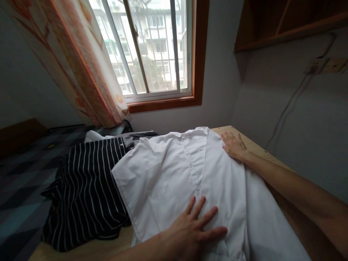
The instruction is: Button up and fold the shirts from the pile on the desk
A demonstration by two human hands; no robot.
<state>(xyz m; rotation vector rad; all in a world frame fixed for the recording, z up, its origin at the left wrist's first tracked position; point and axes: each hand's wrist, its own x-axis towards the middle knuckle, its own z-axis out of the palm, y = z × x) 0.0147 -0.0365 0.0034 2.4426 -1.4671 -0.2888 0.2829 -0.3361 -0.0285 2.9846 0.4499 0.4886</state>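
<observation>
A white button-up shirt (176,170) lies spread on a light wooden table, its row of buttons facing up and its collar end toward the window. My left hand (191,226) rests on the near part of the shirt, fingers spread over the cloth beside the button line. Farther off, my right hand (232,144) lies flat on the shirt's far right shoulder area, close to the table edge. Neither hand grips anything. The shirt's right sleeve stretches down toward the lower right, under my right forearm.
Left of the shirt lies a black garment with white stripes (89,192). Beyond it is a bed with a dark checked cover (19,188). A bare strip of the wooden table (261,156) shows at right. Behind are a curtain (81,72), a window (157,47) and a plugged-in cable (288,105).
</observation>
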